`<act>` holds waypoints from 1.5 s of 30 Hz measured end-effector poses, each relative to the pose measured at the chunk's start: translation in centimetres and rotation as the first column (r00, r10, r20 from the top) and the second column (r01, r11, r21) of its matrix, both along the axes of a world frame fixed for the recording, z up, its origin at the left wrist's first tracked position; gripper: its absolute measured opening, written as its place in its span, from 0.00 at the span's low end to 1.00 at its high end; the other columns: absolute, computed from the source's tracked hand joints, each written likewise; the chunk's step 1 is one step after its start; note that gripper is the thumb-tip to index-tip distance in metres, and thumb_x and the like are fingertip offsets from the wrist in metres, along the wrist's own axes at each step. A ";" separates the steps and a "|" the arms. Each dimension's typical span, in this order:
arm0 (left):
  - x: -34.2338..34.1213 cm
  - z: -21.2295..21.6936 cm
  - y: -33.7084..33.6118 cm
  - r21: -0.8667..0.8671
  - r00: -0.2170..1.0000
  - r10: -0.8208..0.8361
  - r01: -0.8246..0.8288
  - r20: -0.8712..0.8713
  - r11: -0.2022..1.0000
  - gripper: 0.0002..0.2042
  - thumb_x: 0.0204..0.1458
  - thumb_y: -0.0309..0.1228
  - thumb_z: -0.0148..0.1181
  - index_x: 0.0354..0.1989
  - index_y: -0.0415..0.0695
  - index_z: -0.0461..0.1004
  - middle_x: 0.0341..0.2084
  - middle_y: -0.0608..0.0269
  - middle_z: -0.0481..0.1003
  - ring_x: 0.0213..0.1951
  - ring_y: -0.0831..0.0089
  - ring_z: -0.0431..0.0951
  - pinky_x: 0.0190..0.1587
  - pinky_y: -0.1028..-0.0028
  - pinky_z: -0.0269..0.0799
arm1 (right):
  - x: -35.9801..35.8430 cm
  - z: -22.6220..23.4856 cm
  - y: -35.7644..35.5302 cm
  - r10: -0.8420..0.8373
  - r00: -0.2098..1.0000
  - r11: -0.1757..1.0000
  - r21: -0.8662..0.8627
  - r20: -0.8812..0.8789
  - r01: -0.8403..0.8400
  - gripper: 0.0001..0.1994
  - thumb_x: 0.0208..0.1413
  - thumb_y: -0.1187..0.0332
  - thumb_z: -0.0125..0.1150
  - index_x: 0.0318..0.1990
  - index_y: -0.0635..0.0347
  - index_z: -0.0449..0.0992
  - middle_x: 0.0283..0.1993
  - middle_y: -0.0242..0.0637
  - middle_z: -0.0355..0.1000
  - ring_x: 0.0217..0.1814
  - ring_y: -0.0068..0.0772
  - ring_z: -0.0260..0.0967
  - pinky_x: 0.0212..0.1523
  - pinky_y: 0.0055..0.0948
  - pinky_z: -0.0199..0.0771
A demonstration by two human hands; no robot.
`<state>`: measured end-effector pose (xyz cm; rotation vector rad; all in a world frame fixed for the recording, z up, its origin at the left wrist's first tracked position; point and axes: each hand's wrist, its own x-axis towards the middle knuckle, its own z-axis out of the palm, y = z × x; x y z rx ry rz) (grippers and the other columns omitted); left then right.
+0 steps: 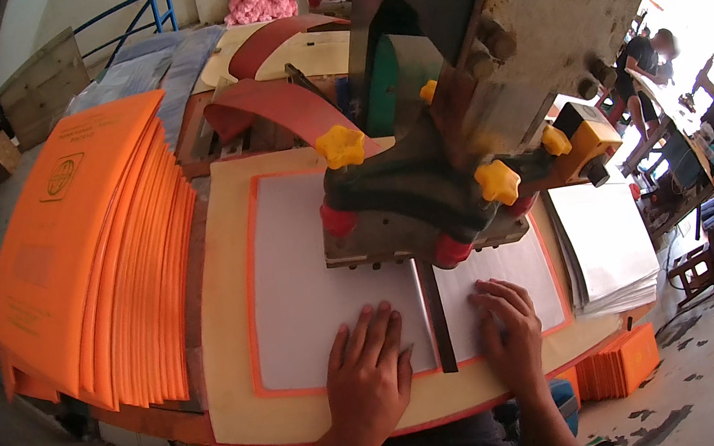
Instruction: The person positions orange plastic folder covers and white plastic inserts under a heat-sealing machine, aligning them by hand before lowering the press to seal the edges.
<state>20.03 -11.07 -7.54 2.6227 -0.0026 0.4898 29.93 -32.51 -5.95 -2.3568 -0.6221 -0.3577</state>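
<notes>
An orange-edged cover [255, 367] lies spread on the cream work board [218, 276], with white sheets [297, 262] over both halves. My left hand [367, 369] rests on the left sheet, fingers stretched out and thumb apart, holding nothing. On the right sheet lies my right hand [506, 321], its fingers slightly bent and flat on the paper. A narrow dark strip [438, 318] runs down between my hands. Just beyond my fingers is the metal head of a press [410, 199], with yellow star knobs [340, 146] and red round fittings; it hides the middle far part of the cover.
A tall stack of orange covers [87, 261] leans at the left. White sheets [606, 236] are piled at the right, above more orange covers [619, 365] lower down. Red curved bands [279, 108] lie behind the board. Other people [643, 67] are in the background.
</notes>
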 end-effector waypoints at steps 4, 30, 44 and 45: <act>0.0 0.1 0.0 -0.021 1.000 -0.001 0.001 -0.003 1.000 0.26 0.63 0.35 0.65 0.69 0.41 0.75 0.72 0.55 0.72 0.75 0.56 0.68 0.76 0.49 0.59 | -0.1 0.0 0.1 -0.014 1.000 1.000 -0.001 0.010 0.014 0.15 0.57 0.80 0.58 0.50 0.64 0.86 0.60 0.48 0.82 0.69 0.55 0.75 0.70 0.49 0.73; -0.1 -0.1 0.0 -0.007 1.000 -0.002 0.002 0.006 1.000 0.25 0.65 0.36 0.63 0.69 0.40 0.75 0.72 0.54 0.71 0.75 0.56 0.67 0.77 0.48 0.59 | -0.1 -0.2 0.3 -0.017 1.000 1.000 0.002 0.014 0.017 0.13 0.58 0.79 0.62 0.49 0.64 0.85 0.60 0.47 0.82 0.68 0.54 0.74 0.72 0.51 0.70; -0.2 -0.2 0.0 0.013 1.000 0.000 0.000 0.014 1.000 0.25 0.66 0.37 0.63 0.69 0.40 0.76 0.72 0.54 0.72 0.75 0.56 0.67 0.76 0.48 0.60 | -0.1 0.2 0.5 -0.014 0.999 1.000 0.003 0.047 0.014 0.14 0.58 0.80 0.59 0.48 0.65 0.85 0.59 0.50 0.82 0.67 0.56 0.75 0.70 0.49 0.74; -0.2 -0.3 0.0 0.013 1.000 0.000 0.000 0.015 1.000 0.25 0.66 0.37 0.63 0.69 0.40 0.76 0.72 0.54 0.72 0.75 0.56 0.67 0.76 0.48 0.60 | -0.1 0.2 0.5 -0.012 0.999 1.000 0.002 0.048 0.012 0.14 0.58 0.80 0.59 0.48 0.65 0.85 0.59 0.50 0.82 0.67 0.56 0.75 0.70 0.49 0.74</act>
